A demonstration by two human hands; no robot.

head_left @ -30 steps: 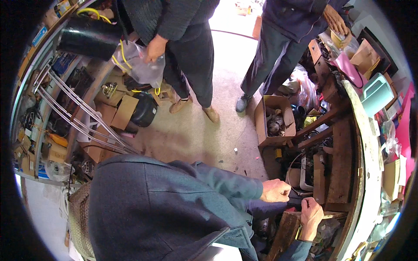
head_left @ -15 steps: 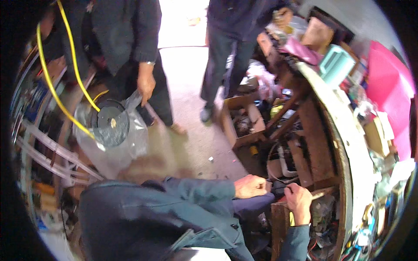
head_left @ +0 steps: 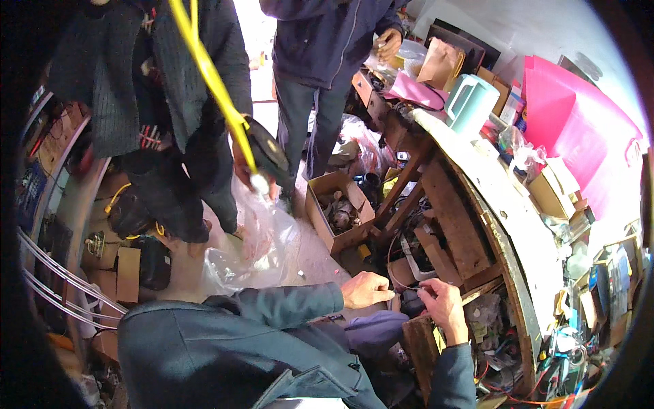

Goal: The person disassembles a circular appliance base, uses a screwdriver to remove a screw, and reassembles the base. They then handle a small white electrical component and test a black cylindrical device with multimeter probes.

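Note:
My left hand is closed, with its fingers curled and pressed together. Beside it, my right hand has thumb and fingers drawn together in a pinch. The fingertips of both hands face each other a short way apart, over a dark purple-clad knee. Whatever lies between the fingers is too small or hidden to name; a thin dark line seems to run near them. Close to my right wrist stands a rough wooden board.
A co-worker at the left holds a yellow hose, a black disc and a clear plastic bag. Another person stands behind. An open cardboard box sits by the cluttered workbench, which carries a teal plastic container.
The co-worker has lifted the disc and yellow hose up and rightward, and the bag has moved right. My view has shifted; both my hands keep nearly the same pose.

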